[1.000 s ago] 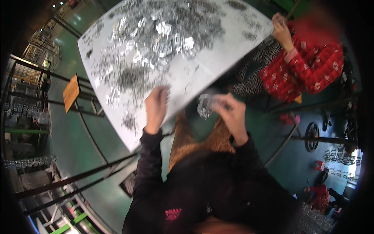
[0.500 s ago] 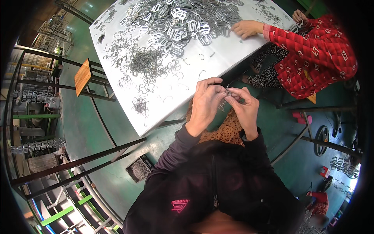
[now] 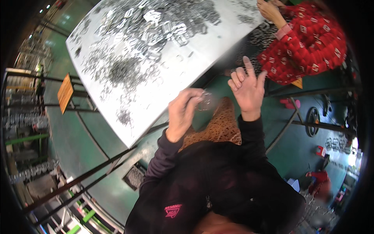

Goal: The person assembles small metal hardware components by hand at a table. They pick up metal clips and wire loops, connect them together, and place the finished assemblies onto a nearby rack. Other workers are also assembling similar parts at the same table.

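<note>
My left hand (image 3: 180, 114) pinches a small, shiny metal piece (image 3: 205, 102) between thumb and fingers, just off the table's near edge. Motion blur hides its exact shape; it looks like a thin buckle-like frame. Apart from it, my right hand (image 3: 248, 91) is raised with palm showing and fingers spread, holding nothing. On the white table (image 3: 183, 74) lies a large heap of flat slotted metal buckles (image 3: 167, 29). Nearer and to the left is a spread of small bent wire hooks (image 3: 124, 71), with a few stray ones between the heap and the near edge.
A co-worker in a red patterned jacket (image 3: 307, 43) sits at the right, their hands (image 3: 270, 11) by the table edge. At the left are a wooden stool (image 3: 65, 93) and dark metal rails (image 3: 74, 181). A bin of small metal parts (image 3: 135, 176) stands on the floor.
My hands have separated: the right let go and moved up and right, opening, while the left drew left with the metal piece. The co-worker's hand has left the heap. The whole view has shifted.
</note>
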A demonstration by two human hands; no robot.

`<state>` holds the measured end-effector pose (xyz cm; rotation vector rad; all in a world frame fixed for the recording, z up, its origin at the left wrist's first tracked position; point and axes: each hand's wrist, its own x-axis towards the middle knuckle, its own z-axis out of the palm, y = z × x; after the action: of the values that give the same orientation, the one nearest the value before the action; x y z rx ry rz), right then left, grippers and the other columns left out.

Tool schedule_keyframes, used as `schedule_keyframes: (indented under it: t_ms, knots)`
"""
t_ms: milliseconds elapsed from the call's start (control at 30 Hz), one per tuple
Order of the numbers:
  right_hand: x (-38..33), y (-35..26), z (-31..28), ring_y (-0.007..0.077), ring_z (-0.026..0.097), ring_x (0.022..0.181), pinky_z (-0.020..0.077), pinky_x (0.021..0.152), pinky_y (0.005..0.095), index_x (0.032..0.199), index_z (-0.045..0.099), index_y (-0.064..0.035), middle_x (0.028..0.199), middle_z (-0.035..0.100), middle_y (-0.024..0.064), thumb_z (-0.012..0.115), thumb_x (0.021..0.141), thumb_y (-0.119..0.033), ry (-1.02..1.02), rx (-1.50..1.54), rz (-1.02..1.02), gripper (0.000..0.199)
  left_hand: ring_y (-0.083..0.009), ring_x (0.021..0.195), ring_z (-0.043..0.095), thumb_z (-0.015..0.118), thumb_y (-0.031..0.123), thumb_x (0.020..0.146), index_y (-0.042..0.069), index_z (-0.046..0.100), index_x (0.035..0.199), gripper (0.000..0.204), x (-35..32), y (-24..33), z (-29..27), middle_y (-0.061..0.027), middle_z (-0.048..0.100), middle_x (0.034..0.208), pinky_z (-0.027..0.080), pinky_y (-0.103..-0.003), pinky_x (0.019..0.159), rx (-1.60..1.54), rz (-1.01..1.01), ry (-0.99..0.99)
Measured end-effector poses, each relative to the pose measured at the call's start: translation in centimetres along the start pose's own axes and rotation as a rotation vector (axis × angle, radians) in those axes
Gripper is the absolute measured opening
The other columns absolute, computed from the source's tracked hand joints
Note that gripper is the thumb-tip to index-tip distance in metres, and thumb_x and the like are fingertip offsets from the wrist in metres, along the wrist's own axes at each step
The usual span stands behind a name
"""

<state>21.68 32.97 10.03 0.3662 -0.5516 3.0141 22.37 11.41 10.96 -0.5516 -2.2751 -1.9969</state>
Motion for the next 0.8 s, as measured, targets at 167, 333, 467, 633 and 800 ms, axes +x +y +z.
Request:
schedule_keyframes:
  t_ms: [167,333,467,633,800]
  knots:
    - [0.9,-0.8,-1.9,0.0158,0.032,0.062,0.0299,0.058,0.0293,0.137,0.038,-0.01,0.077,0.039,0.0046,0.027,0.096,-0.062,0.072,0.152,0.004,0.067,-0.0145,0.085,0.063,0.059,0.0,0.09,-0.003,0.06,0.095,0.006,-0.4,-0.2,0.6,-0.0104,0.067,0.096,0.05,-0.027,0.078,-0.142,-0.043,-0.028]
    - [1.3,-0.3,-2.3,0.0159,0.035,0.063,0.0323,0.063,0.0319,0.137,0.038,-0.0104,0.078,0.042,0.0042,0.028,0.096,-0.062,0.062,-0.011,-0.088,0.067,-0.0168,0.08,0.063,0.062,-0.003,0.086,-0.001,0.062,0.09,0.005,-1.2,-0.9,0.9,-0.0093,0.067,0.09,0.051,-0.027,0.072,-0.082,0.028,-0.016]
    - [1.4,-0.2,-2.7,0.0161,0.038,0.064,0.0343,0.069,0.0348,0.137,0.038,-0.0108,0.078,0.043,0.0036,0.029,0.096,-0.062,0.089,-0.109,-0.12,0.066,-0.0188,0.081,0.063,0.064,-0.002,0.084,0.001,0.063,0.09,0.007,-1.5,-1.2,1.0,-0.0083,0.068,0.09,0.05,-0.029,0.073,0.011,0.041,-0.047]
    - [1.9,-0.2,-3.2,0.0158,0.039,0.064,0.0369,0.072,0.0361,0.137,0.038,-0.0104,0.078,0.044,0.0035,0.029,0.096,-0.061,0.099,-0.108,-0.109,0.066,-0.0197,0.082,0.063,0.066,-0.001,0.083,0.002,0.064,0.089,0.007,-1.5,-1.7,1.3,-0.0079,0.068,0.091,0.049,-0.029,0.074,-0.023,0.006,-0.061]
    - [2.5,0.2,-3.3,0.0157,0.043,0.063,0.0387,0.073,0.0362,0.136,0.038,-0.0102,0.077,0.045,0.0031,0.028,0.097,-0.061,0.167,-0.233,-0.14,0.065,-0.0189,0.083,0.063,0.065,0.0,0.084,0.001,0.063,0.09,0.006,-1.2,-2.2,1.5,-0.0084,0.068,0.091,0.049,-0.029,0.076,-0.031,0.017,-0.109]
